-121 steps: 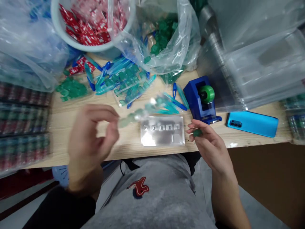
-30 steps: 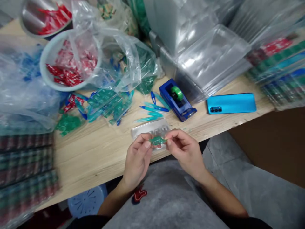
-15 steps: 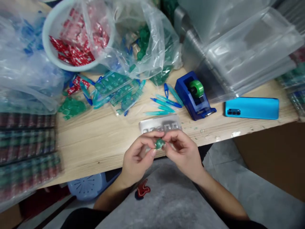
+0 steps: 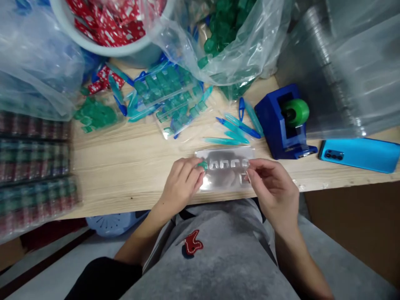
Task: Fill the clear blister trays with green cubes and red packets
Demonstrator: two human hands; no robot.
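Head view: our clear tray lies on the table, a green piece at the left end of its row of hollows. Beyond, a pale bowl holds red packets and a clear bag holds green lumps. Our left hand, fingers bent, touches the green piece; our right hand has thumb and forefinger near each other at the tray's right end; whether either hand pinches, we cannot tell

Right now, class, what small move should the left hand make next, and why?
Probably press the green piece gently down: the left hand partly covers it at the left end of the clear tray, so whether it is fully seated cannot be seen.
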